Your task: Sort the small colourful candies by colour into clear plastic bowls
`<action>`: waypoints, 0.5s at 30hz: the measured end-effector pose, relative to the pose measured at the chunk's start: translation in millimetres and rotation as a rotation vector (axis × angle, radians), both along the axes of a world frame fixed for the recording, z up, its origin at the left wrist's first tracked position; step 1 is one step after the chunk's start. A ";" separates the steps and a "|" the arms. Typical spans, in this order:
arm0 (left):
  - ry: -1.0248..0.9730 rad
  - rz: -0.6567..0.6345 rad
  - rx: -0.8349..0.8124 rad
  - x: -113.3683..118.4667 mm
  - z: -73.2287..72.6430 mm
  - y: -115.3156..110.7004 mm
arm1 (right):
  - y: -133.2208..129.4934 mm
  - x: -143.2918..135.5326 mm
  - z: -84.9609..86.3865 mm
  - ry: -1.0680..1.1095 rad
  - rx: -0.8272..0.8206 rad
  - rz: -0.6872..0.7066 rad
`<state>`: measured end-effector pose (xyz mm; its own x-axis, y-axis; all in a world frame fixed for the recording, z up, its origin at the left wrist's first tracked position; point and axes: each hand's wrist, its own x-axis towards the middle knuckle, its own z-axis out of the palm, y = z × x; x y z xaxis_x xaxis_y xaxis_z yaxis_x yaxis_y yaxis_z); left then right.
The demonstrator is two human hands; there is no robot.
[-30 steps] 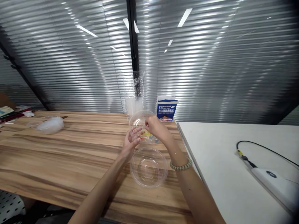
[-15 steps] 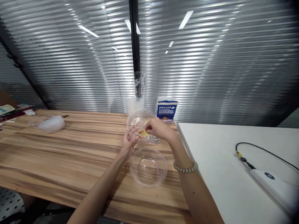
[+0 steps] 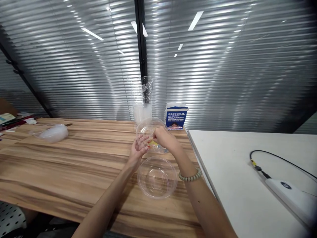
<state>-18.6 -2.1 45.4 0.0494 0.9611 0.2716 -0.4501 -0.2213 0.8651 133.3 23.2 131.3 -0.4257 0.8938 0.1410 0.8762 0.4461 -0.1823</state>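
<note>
My left hand (image 3: pixel 139 149) grips the near left side of a clear round plastic bowl (image 3: pixel 145 124), which is tilted up; some fingers show through the clear plastic. My right hand (image 3: pixel 162 136) is at the right of this bowl, its fingers curled closed; what they hold, if anything, is hidden. Something yellow and red with a bluish patch (image 3: pixel 154 143) shows through the plastic between my hands; I cannot make out its kind. Nearer to me, a second clear plastic bowl (image 3: pixel 157 195) stands on the wooden table, below both hands and apart from them.
Behind the held bowl stands a clear bag with whitish contents (image 3: pixel 142 112). A blue printed packet (image 3: pixel 176 116) is to its right. Another bag of whitish things (image 3: pixel 55 133) lies far left. A white tabletop (image 3: pixel 223 158) on the right carries a white device (image 3: pixel 287 198) with a black cable.
The right forearm and its bracelet have shifted left, and the right hand slightly left. The held bowl's upper rim sits a little lower. The second bowl has not moved.
</note>
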 end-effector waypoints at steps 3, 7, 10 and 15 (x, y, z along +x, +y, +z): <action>0.004 -0.009 -0.010 1.0 -0.8 -0.1 | -3.8 -1.7 -1.4 -0.014 0.058 -0.014; 0.001 -0.018 -0.003 0.9 -1.8 0.0 | -7.3 -5.1 -2.6 -0.020 0.088 0.001; 0.004 -0.021 -0.002 -0.2 -1.2 -0.6 | -6.7 -4.3 -0.1 0.019 0.065 0.015; 0.000 -0.001 -0.025 -1.4 1.5 -2.2 | -14.0 11.2 17.1 0.238 -0.031 0.215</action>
